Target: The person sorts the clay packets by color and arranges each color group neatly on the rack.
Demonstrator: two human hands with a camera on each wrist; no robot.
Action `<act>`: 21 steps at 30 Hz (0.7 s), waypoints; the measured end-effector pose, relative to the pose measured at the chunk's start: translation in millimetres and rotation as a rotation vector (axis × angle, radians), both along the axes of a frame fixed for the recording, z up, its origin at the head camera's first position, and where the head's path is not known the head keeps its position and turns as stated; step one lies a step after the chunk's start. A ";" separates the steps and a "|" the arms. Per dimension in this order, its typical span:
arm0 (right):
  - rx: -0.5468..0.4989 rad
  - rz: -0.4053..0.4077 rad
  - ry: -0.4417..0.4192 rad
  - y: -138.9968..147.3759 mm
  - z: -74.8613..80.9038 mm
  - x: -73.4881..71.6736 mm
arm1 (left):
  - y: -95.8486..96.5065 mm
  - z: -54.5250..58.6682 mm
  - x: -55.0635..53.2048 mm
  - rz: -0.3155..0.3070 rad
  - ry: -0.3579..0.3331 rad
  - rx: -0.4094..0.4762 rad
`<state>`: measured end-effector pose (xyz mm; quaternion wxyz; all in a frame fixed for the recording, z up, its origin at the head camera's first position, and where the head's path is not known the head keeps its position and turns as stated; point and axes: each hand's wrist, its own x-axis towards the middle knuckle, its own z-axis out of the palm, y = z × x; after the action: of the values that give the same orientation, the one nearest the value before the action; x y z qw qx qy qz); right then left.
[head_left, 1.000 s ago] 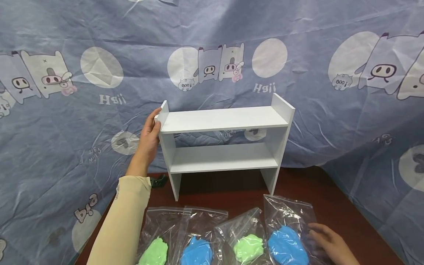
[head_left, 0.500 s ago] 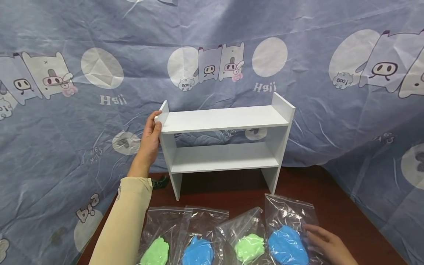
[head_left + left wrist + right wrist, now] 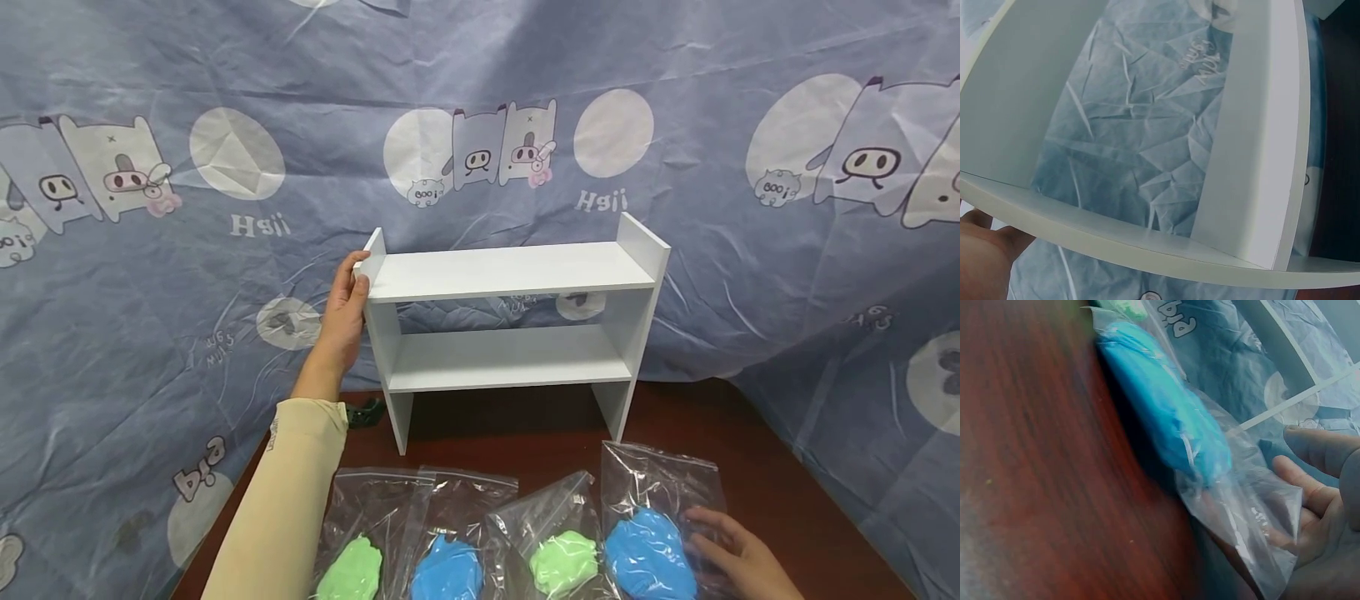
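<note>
The left hand (image 3: 341, 325) grips the white shelf (image 3: 510, 358) at ten o'clock. The right hand (image 3: 741, 557), fingers parted, touches a blue-filled bag (image 3: 660, 483); a green-filled bag (image 3: 551, 521) adjoins at nine o'clock.

The right hand (image 3: 738, 552) sits slightly farther left than a second ago, closer to the rightmost blue lump (image 3: 650, 557).

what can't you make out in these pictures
- Four bags: lower ends cut off by the head view's bottom edge.
- Left hand: mostly cut off by the left wrist view's lower left corner.
- Right hand: partly veiled by clear plastic, right wrist view.
- Dark thing beside the sleeve: too small, head view.
</note>
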<state>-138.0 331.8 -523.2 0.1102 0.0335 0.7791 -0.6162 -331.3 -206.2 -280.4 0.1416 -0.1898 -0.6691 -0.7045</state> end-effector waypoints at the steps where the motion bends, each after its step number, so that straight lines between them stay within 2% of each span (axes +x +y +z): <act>1: 0.005 -0.010 0.016 -1.5 -0.2 0.7 | -1.4 -1.8 -2.7 0.004 0.003 0.000; 7: 0.002 -0.025 0.143 -8.2 -3.2 4.7 | -1.2 -5.3 -6.8 0.009 0.023 0.009; 12: 0.065 -0.082 0.189 -11.9 -4.2 2.2 | 1.3 -3.4 -5.6 0.008 0.030 0.009; 17: 0.187 -0.101 0.139 -12.9 -2.3 0.1 | 1.4 -1.3 -4.0 0.004 0.040 0.004; 21: 0.256 -0.094 0.085 -13.5 1.0 0.2 | 0.7 -3.7 -4.7 0.009 0.043 0.007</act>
<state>-137.8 318.3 -522.2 0.0431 0.0577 0.8527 -0.5173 -336.0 -205.5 -284.1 0.1595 -0.2014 -0.6644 -0.7018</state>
